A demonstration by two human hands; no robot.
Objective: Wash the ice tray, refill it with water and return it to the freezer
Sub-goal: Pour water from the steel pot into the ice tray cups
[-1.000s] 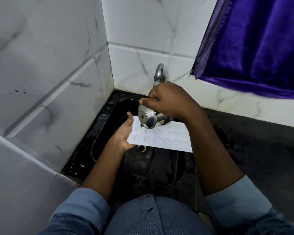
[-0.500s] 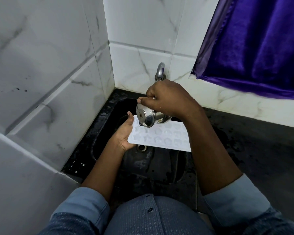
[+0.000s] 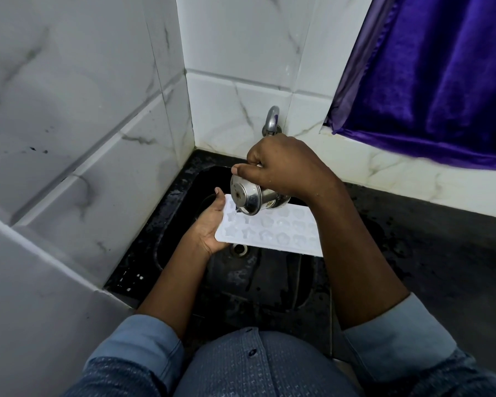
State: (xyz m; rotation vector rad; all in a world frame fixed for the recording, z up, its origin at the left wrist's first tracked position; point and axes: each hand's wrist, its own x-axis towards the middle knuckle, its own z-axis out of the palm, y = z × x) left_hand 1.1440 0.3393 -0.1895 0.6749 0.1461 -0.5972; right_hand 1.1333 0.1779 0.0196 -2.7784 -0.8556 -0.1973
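White marble-veined wall tiles [image 3: 78, 116] fill the space left of and behind the black sink [image 3: 258, 279], and a purple curtain [image 3: 430, 81] hangs above and to the right of it. The dark wet surface [image 3: 430, 242] runs off from the sink's right edge. Blue sleeves [image 3: 395, 359] frame the sink's near side.

Over the sink basin, just above the drain [image 3: 239, 249], the white ice tray [image 3: 272, 227] is held roughly level – its moulded shapes face up. The left hand [image 3: 212, 224] cups the tray's left end from beneath, thumb laid on the rim, closed around it. The right hand [image 3: 281, 167] is clenched on a small steel pot [image 3: 254, 197], tipped on its side above the tray's left part, its round base turned toward the camera.

Against the frame half a second before, the pot is tilted further, and a thin thread of water [image 3: 234, 213] now falls from its lower lip into the tray's left cells – earlier none showed. Both hands and the tray sit in much the same spot over the sink as before. The chrome tap [image 3: 272, 121] rises from the wall behind the sink, just beyond the right hand's knuckles.
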